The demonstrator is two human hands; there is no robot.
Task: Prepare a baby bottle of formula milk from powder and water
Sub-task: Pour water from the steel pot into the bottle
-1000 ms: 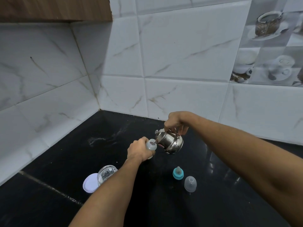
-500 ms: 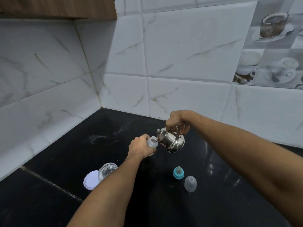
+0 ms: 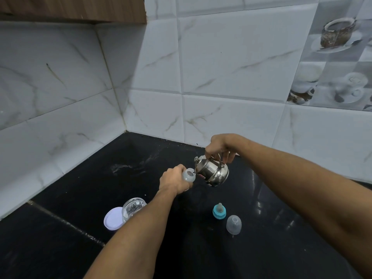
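Currently: baby bottle (image 3: pixel 188 175), top off, gripped in left hand (image 3: pixel 174 181) w/ fingers curled round body, held above mid bench (image 3: pixel 80 188), nearer back edge. Spout of steel kettle (image 3: pixel 213 171) right at bottle mouth; kettle tipped fwd, hung by its handle from right hand (image 3: pixel 218 147), fingers hooked round handle. Toward front edge, right of bottle: teal-ringed teat (image 3: pixel 219 212) upright, clear cap (image 3: pixel 233 224) just beside. Toward left edge: open glass jar (image 3: pixel 133 208), partly behind left forearm, white lid (image 3: pixel 113 218) touching its left side.
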